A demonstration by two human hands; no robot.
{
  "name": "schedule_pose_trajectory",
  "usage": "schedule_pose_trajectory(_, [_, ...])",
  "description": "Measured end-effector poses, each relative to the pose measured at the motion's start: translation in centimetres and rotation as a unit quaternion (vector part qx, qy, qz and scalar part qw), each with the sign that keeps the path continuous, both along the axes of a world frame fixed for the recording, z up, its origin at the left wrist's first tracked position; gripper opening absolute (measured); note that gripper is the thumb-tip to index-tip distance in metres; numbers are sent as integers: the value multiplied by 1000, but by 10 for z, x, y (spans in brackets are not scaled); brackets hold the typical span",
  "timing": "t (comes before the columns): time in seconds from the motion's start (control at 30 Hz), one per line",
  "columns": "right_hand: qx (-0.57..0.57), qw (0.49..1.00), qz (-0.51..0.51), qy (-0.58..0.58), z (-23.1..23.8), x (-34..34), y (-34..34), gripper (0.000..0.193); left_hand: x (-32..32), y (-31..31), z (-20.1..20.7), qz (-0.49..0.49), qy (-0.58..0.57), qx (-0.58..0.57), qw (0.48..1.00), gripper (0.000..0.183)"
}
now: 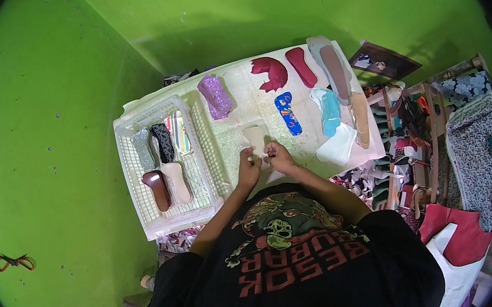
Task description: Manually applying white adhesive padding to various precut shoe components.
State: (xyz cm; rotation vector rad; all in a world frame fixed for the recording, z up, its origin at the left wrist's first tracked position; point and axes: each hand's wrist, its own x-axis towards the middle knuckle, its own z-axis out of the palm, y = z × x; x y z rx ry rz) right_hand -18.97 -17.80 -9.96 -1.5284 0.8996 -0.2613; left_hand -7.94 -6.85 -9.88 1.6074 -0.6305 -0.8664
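A cream, sole-shaped piece [253,134] lies near the front middle of the table, its wide end pointing away from me. My left hand [249,166] is closed in a pinch at its near left edge. On the other side, my right hand [278,156] also pinches the piece, fingertips bent in close to the left ones. The lower end of the piece is partly hidden by my fingers. Beyond the right hand lies a blue patterned sole-shaped piece [288,113]. Purple glittery pieces [215,97] lie farther back on the left.
A white plastic basket [132,195] holding several sole-shaped items stands left. Dark red pieces [301,68], grey-brown soles [333,72], turquoise pieces [330,111] and white pieces [338,145] lie right. A rack with fabric [472,141] stands beyond the table's right edge; green walls [231,11] enclose the corner.
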Motion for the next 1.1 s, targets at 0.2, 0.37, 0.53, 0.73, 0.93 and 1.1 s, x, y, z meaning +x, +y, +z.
schedule_pose_trajectory(0.2, [57,996,-14,-68,41,12,9,34,19,2,12,-20,-54,-12,998,45])
schedule_pose_trajectory(0.37, [93,983,-85,-131,55,13,1,35,16,-3,41,-44,52,-27,997,49])
schedule_pose_trajectory(0.53, [76,980,-103,-152,58,12,-9,41,5,-3,58,-60,151,-56,985,55])
schedule_pose_trajectory(0.73, [64,983,-114,-129,64,13,-15,33,0,3,53,-86,157,4,984,49])
schedule_pose_trajectory(0.93, [76,964,-157,-201,73,21,-16,28,1,9,47,-113,168,-21,979,39])
schedule_pose_trajectory(1.1, [58,973,-144,-170,81,34,-22,18,8,16,60,-108,181,-43,977,37])
